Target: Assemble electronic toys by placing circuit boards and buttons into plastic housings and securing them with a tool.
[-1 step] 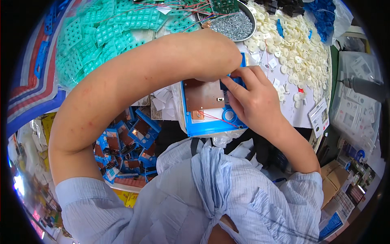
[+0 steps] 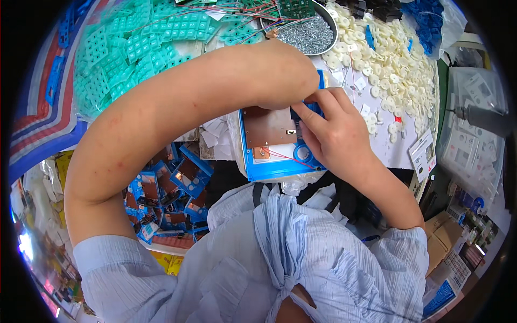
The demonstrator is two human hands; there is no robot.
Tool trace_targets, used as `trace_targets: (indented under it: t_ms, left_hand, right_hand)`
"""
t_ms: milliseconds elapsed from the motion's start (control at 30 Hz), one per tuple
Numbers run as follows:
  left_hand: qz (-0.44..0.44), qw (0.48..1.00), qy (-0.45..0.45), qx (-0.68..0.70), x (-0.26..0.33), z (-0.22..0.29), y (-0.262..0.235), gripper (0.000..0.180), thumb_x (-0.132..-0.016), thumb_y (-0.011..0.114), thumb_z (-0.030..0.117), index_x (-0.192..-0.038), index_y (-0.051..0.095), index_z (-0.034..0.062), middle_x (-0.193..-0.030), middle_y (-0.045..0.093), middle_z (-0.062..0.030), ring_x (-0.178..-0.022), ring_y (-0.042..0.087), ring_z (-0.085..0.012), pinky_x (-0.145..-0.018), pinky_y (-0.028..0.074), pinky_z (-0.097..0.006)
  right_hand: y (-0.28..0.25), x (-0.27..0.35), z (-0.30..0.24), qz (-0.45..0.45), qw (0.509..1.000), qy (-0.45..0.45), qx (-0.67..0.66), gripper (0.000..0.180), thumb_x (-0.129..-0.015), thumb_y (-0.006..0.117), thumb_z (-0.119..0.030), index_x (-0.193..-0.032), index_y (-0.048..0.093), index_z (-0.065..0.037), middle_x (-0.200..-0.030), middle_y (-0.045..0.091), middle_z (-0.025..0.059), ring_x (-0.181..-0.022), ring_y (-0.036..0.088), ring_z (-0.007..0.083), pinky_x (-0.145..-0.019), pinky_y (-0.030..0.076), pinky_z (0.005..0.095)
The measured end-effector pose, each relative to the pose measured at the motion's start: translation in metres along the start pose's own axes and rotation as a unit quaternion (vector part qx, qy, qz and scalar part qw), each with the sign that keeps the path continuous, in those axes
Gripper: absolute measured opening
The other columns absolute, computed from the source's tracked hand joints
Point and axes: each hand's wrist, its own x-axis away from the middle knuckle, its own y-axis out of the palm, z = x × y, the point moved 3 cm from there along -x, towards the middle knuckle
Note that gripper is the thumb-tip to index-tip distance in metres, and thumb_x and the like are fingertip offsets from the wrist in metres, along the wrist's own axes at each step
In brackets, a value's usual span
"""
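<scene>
A blue plastic case (image 2: 280, 171) lies open in front of me, holding a brown circuit board (image 2: 264, 126) with a small slide switch (image 2: 291, 132). Red wires (image 2: 285, 157) run along its near part, beside a copper-coloured square (image 2: 261, 153). Over the far end of the case bends my left hand (image 2: 293, 72); its fingers are hidden behind the wrist. My right hand (image 2: 339, 126) reaches in from the right, closed, with thumb and fingers bent together at the case's upper right. What they grip there is hidden.
Turquoise keypads (image 2: 151, 37) are heaped at the far left. A metal bowl of screws (image 2: 309, 35) stands at the back, beside many cream discs (image 2: 388, 59). Lower left, more blue cases (image 2: 177, 185) fill a container. A dark tool (image 2: 479, 116) juts in at the right.
</scene>
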Motion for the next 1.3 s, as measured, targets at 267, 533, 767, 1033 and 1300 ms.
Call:
trace_targets:
  t_ms: [267,533,767,1033,1300]
  left_hand:
    - [0.068,0.997,-0.013,-0.025,0.003,0.008,0.015,0.011,-0.082,0.063,0.008,-0.086,0.070,0.0013,-0.084,0.072,-0.0163,-0.082,0.073,-0.0322,-0.071,0.058,-0.041]
    - [0.229,0.966,-0.077,0.094,0.021,-0.006,0.024,0.013,-0.084,0.063,0.011,-0.093,0.068,0.0028,-0.088,0.070,-0.0152,-0.085,0.069,-0.0350,-0.074,0.055,-0.045]
    - [0.354,0.918,-0.091,0.157,0.064,0.034,0.053,0.025,-0.080,0.065,0.003,-0.105,0.068,0.0047,-0.107,0.065,-0.0119,-0.099,0.061,-0.0328,-0.087,0.049,-0.044]
    - [0.355,0.925,-0.084,0.106,0.064,0.040,0.056,0.031,-0.077,0.067,0.008,-0.108,0.068,0.0067,-0.112,0.063,-0.0097,-0.100,0.060,-0.0309,-0.087,0.047,-0.043]
    - [0.344,0.931,-0.056,0.108,0.059,0.035,0.053,0.034,-0.074,0.067,0.008,-0.108,0.066,0.0095,-0.113,0.061,-0.0104,-0.102,0.058,-0.0301,-0.087,0.044,-0.044]
  right_hand:
    - [0.001,0.003,-0.008,-0.057,0.996,0.012,0.068,0.044,-0.075,0.067,-0.011,-0.117,0.068,0.002,-0.107,0.058,0.0123,-0.101,0.056,0.0291,-0.078,0.052,0.0369]
    - [0.002,0.006,-0.006,-0.076,0.994,0.017,0.072,0.049,-0.073,0.068,-0.012,-0.121,0.065,0.002,-0.115,0.058,0.0133,-0.109,0.055,0.0295,-0.081,0.052,0.0366]
    - [-0.006,0.016,-0.003,-0.049,0.999,0.002,0.001,0.046,-0.074,0.068,-0.012,-0.118,0.066,0.001,-0.121,0.060,0.0158,-0.113,0.058,0.0338,-0.088,0.054,0.0417]
    - [-0.010,0.002,-0.005,-0.115,0.992,0.046,-0.009,0.047,-0.068,0.073,-0.001,-0.114,0.066,-0.002,-0.120,0.060,0.0145,-0.110,0.058,0.0361,-0.088,0.054,0.0436]
    - [-0.021,0.003,0.015,-0.040,0.990,0.018,-0.131,0.030,-0.074,0.071,-0.003,-0.104,0.070,-0.001,-0.107,0.064,0.0132,-0.101,0.061,0.0321,-0.079,0.056,0.0396]
